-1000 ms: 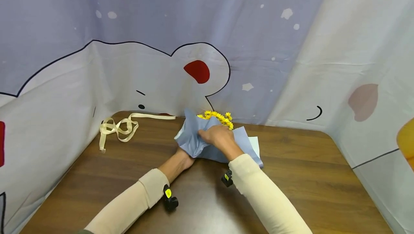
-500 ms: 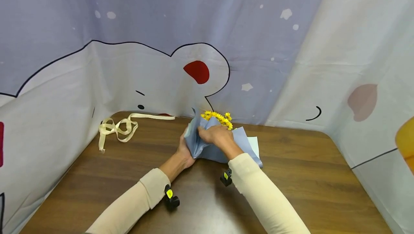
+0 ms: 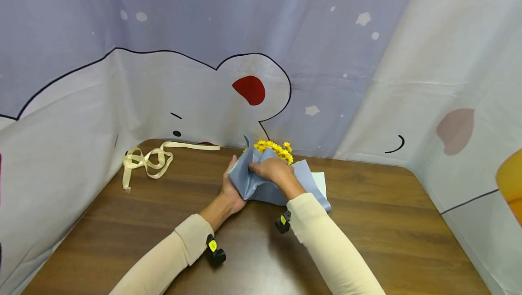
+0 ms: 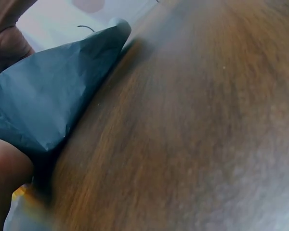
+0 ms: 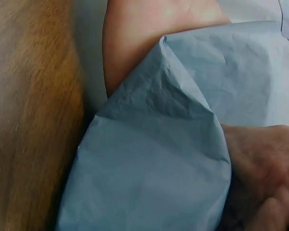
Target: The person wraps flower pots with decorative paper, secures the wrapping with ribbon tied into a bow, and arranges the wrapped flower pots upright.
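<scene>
Beside the yellow flowers (image 3: 281, 151), your right hand (image 3: 274, 171) grips blue wrapping paper (image 3: 244, 176); your left hand (image 3: 231, 194), fingers straight, supports it.

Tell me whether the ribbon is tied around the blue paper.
No, the ribbon lies loose on the table, apart from the blue paper.

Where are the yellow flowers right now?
In the head view, the yellow flowers are just right of the middle, beyond the right hand and behind a fold of the blue paper.
</scene>
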### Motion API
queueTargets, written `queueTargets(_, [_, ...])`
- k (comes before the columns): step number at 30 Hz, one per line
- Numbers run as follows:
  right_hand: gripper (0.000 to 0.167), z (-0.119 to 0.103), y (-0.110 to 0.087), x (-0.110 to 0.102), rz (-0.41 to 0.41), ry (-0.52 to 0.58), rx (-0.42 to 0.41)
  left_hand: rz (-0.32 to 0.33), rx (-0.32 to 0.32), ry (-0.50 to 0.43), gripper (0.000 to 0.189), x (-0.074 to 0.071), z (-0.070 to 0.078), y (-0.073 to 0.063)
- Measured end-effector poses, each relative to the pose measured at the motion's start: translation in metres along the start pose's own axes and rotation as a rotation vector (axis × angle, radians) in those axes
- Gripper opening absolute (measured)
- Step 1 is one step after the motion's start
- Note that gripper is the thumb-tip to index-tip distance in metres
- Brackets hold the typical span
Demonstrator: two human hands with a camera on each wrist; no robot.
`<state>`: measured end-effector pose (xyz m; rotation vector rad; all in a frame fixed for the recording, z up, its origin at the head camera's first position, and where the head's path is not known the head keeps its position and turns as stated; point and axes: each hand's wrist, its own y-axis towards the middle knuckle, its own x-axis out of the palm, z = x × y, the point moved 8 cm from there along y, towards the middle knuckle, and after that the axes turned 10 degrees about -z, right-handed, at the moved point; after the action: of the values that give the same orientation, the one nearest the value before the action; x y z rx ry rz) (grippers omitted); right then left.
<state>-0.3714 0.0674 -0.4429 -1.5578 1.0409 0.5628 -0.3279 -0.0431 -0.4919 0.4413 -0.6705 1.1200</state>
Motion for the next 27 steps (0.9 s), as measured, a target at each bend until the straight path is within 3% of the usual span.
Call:
queueTargets(5, [0.101, -0.006, -0.027, -0.009, -0.008, 0.052, 0.035, -0.064, -0.012, 0.035, 0.094, 0.009, 0.005, 0.003])
queueTargets(9, [0.1, -0.006, -0.033, -0.012, -0.024, 0.079, -0.01, -0.088, -0.037, 0.099, 0.1, 0.01, 0.005, 0.003])
queueTargets(16, [0.105, 0.006, -0.036, -0.007, -0.232, 0.447, -0.072, -0.107, -0.086, 0.23, 0.095, 0.012, 0.001, 0.002])
queueTargets(18, [0.105, 0.01, -0.037, -0.005, -0.277, 0.489, -0.078, -0.125, -0.099, 0.296, 0.088, 0.014, 0.001, 0.003])
queueTargets(22, [0.1, 0.019, -0.036, -0.007, -0.313, 0.497, -0.077, -0.152, -0.101, 0.521, 0.073, 0.019, 0.005, 0.007])
queueTargets(27, [0.105, 0.027, -0.035, -0.016, -0.204, 0.537, -0.041, -0.134, -0.059, 0.783, 0.072, 0.026, 0.011, 0.011])
